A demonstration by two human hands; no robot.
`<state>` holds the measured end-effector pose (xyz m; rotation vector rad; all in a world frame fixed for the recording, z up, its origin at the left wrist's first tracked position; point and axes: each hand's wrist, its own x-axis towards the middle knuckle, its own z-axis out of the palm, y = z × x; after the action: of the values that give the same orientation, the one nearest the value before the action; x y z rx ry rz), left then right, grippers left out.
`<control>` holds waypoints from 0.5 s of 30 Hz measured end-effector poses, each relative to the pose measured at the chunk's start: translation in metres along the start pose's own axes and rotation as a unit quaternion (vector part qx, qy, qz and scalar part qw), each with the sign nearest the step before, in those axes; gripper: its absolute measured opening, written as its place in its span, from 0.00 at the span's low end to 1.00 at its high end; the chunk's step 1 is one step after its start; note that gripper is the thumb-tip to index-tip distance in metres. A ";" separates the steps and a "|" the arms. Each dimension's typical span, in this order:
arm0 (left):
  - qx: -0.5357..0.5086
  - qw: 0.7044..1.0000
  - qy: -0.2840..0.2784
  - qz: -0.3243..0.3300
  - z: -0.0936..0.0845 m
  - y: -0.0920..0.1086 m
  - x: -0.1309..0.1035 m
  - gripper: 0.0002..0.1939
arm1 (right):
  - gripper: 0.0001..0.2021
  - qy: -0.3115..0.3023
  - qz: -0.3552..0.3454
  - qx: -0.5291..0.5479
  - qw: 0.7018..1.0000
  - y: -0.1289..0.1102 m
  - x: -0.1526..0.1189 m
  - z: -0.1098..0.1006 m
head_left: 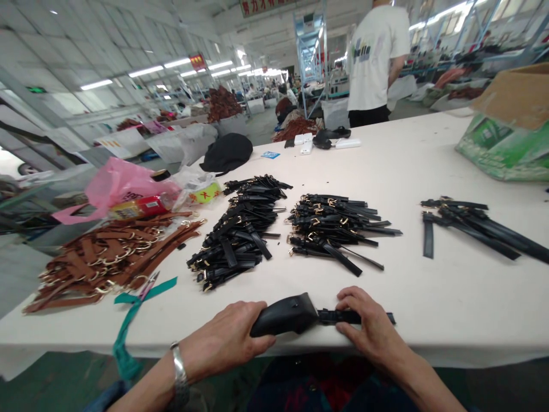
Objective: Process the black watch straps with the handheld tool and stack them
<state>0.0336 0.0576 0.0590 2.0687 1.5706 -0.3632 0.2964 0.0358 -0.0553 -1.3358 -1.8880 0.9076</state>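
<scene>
My left hand point(235, 332) is closed around a black tool shaped like a hair clipper point(285, 316), its wide head pointing right. Against or very close to that head lies one end of a short black strap point(330, 317). My right hand point(366, 320) has its thumb and fingers around this strap, whose other end sticks out to the right, low over the front of the table. Beyond my hands are piles of black buckled straps: a large pile point(244, 223), a middle pile point(332, 223) and a smaller one point(467, 223) at the right.
Brown straps with metal rings point(107, 252) cover the table's left side. Scissors point(148, 285) with teal ribbon point(128, 323) lie before them. A pink bag point(124, 186) and black cap point(227, 151) sit behind. A green box point(501, 146) stands right; a person point(375, 57) stands beyond the table.
</scene>
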 end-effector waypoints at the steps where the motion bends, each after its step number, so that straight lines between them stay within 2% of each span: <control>1: 0.001 1.000 0.000 0.005 0.000 0.001 0.001 0.19 | 0.07 0.002 -0.008 0.005 1.000 0.000 0.000 0.000; 9: 0.012 0.999 -0.001 0.032 -0.008 0.016 0.002 0.15 | 0.07 0.037 -0.006 0.015 0.999 0.001 -0.004 0.008; 15: 0.039 0.999 0.013 0.030 0.000 0.029 0.004 0.14 | 0.07 0.032 0.002 0.004 0.999 0.004 -0.001 0.007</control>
<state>0.0623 0.0552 0.0634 2.1823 1.5290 -0.3824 0.2926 0.0342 -0.0627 -1.3483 -1.8329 0.8639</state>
